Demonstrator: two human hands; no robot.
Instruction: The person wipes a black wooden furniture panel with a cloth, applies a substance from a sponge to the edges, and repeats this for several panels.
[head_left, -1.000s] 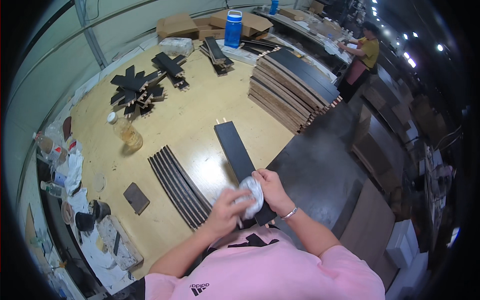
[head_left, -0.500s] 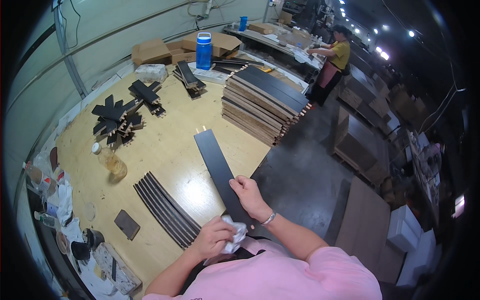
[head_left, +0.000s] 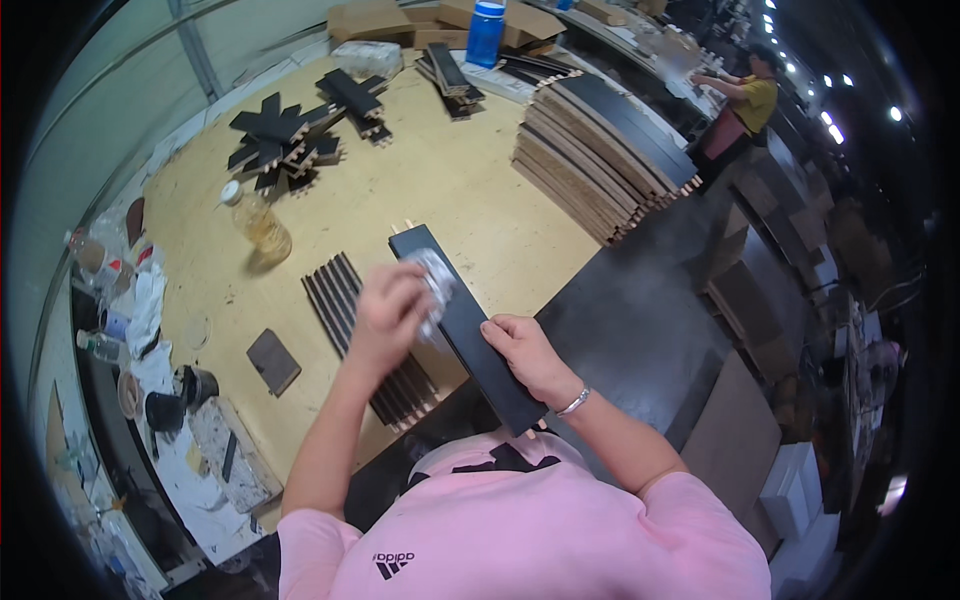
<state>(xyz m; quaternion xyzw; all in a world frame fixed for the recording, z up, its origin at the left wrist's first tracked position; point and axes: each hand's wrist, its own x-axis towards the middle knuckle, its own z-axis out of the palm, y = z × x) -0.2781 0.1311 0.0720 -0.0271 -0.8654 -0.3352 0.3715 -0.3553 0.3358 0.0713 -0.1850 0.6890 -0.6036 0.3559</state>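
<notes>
My right hand (head_left: 527, 352) grips a black board (head_left: 462, 318) by its right edge, thumb on top. The board slants from the table toward my body, and light wooden dowels stick out of both ends. In my left hand (head_left: 389, 308), blurred by motion, is a crumpled white cloth (head_left: 433, 286) that lies against the board's upper left part. Just left of the board, several narrow dark strips (head_left: 345, 312) lie side by side on the table (head_left: 400, 185). A tall stack of black-topped boards (head_left: 600, 150) with dowel ends stands beyond my right hand.
Loose black pieces (head_left: 275, 140) are heaped at the far left. A bottle of yellowish liquid (head_left: 258, 225) stands near them, and a blue bottle (head_left: 486, 35) is at the back. A dark block (head_left: 273, 361) lies left of the strips. At the upper right, another person (head_left: 745, 105) works at a bench.
My left hand has carried the cloth up from the board's near end to its upper part. The board has shifted slightly, and the whole view has tilted with my head.
</notes>
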